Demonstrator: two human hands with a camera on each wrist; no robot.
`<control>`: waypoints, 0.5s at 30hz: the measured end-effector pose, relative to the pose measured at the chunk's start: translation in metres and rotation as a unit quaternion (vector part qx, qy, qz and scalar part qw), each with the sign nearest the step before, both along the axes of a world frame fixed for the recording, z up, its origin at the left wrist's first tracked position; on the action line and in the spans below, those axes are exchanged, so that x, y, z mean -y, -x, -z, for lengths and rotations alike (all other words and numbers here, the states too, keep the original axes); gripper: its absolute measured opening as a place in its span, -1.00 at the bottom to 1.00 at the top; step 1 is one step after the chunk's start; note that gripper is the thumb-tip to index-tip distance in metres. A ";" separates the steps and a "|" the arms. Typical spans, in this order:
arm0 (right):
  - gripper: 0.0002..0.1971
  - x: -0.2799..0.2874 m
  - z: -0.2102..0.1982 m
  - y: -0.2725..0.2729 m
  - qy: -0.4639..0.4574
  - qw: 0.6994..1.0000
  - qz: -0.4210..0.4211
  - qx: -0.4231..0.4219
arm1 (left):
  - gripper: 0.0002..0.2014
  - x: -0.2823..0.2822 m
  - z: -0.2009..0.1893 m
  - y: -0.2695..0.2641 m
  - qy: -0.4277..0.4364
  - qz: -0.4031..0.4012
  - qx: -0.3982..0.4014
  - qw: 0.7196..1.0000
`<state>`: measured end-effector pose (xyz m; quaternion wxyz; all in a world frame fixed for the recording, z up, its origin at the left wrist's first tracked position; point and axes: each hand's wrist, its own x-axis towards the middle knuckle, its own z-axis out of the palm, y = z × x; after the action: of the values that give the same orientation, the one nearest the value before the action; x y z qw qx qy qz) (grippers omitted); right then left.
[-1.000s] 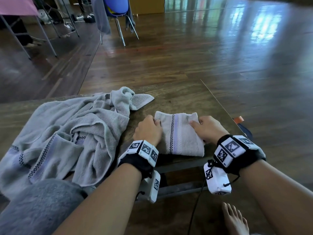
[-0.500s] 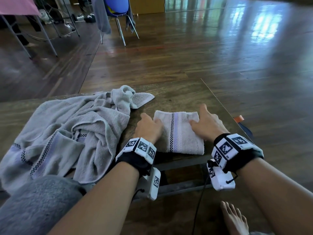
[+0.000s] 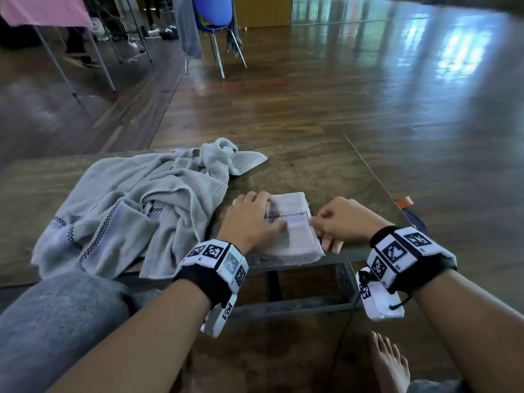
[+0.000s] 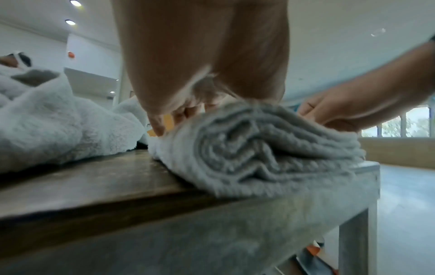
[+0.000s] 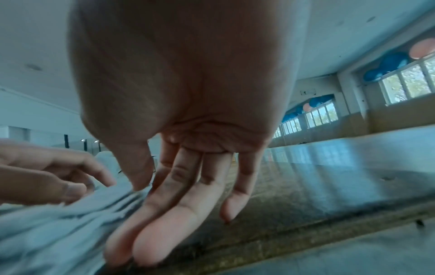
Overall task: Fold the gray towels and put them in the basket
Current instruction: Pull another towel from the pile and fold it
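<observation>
We are finishing a fold: our left hand [image 3: 251, 222] presses flat on the folded towel [image 3: 292, 228], while our right hand [image 3: 344, 222] pinches its right edge with fingers otherwise loose. Next, we judge, comes lifting it toward a basket, which is out of view; the unfolded towels [image 3: 136, 211] lie left of it on the surface [image 3: 312, 171].

Take the table [image 3: 312, 171] as your landmark. The folded towel [image 3: 292, 231] lies on it at the near edge, toward the right corner. Your left hand [image 3: 249, 219] rests on the towel's left side; your right hand [image 3: 346, 222] touches its right edge. The loose towels [image 3: 136, 205] lie heaped on the table to the left of the folded one. A chair [image 3: 215, 21] stands on the floor far behind the table.
</observation>
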<state>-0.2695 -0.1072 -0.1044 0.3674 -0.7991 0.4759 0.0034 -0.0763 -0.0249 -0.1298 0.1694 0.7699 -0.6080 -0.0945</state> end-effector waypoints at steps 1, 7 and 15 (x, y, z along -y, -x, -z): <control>-0.66 -0.002 0.000 0.001 0.017 1.000 0.010 0.003 | -0.54 -0.003 0.002 0.001 -0.028 0.014 0.026 0.999; -0.94 -0.006 0.005 0.009 0.103 0.993 0.034 0.053 | -0.33 -0.021 0.009 0.012 -0.018 0.087 0.024 0.996; -0.71 -0.010 0.016 0.012 0.106 0.991 -0.026 0.073 | -0.20 -0.029 0.014 0.023 -0.005 0.166 0.062 0.984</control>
<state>-0.2818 -0.0973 -0.1199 0.3144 -0.8439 0.4240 -0.0961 -0.0993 0.0039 -0.1443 0.1096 0.6636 -0.7361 -0.0769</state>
